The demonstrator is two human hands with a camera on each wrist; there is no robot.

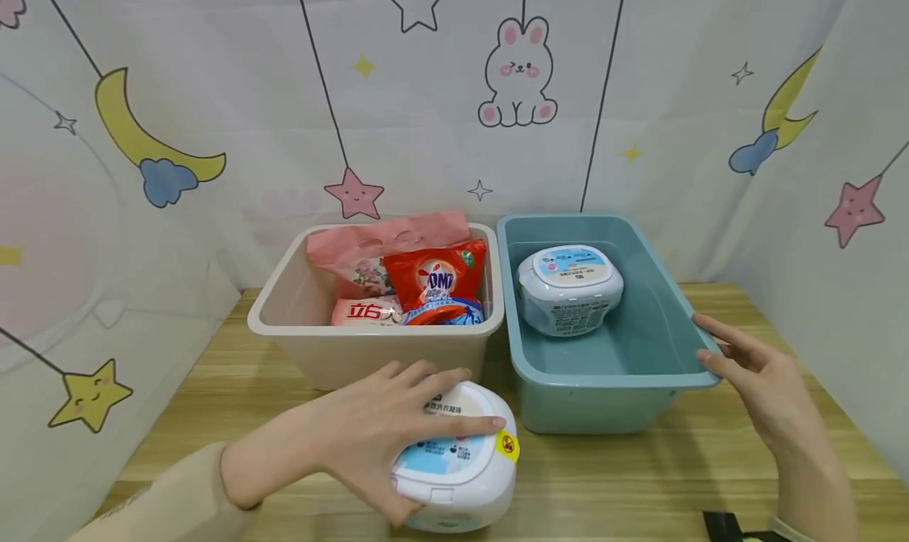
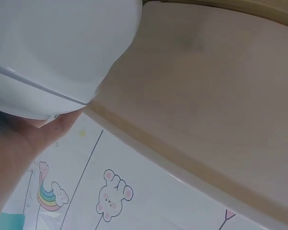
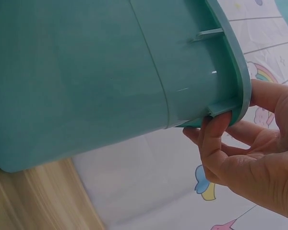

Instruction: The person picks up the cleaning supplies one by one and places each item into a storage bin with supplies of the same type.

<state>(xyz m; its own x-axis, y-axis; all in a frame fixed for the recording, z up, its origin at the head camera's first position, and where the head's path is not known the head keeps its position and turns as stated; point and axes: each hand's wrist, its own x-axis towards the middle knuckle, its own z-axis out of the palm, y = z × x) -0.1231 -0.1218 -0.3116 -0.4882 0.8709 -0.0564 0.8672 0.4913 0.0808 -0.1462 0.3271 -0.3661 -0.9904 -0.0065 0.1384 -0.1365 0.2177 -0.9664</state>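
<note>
Our left hand (image 1: 383, 420) had the white tub (image 1: 490, 483) gripped in front of the cream bin (image 1: 319, 349): lid (image 1: 472, 447) up, latch (image 1: 442, 495) toward us, long axis hard to tell. Our right hand (image 1: 767, 380) pinched the teal bin (image 1: 589, 409).

The head camera looked forward and down from the near side of the desk (image 1: 596, 487), far enough back to take in the cream bin (image 1: 327, 360), the teal bin (image 1: 589, 408) and the printed curtain (image 1: 440, 132) behind. The left wrist camera sat very close to the laundry-pod tub (image 2: 53, 43), faced the cream bin's outer wall and saw things upside down; it shared tub, wall and left hand (image 1: 383, 424) with the head view. The right wrist camera looked, tilted, from low and nearby at the teal bin's outside, sharing that bin and the right hand (image 3: 259, 163) with the head view
</note>
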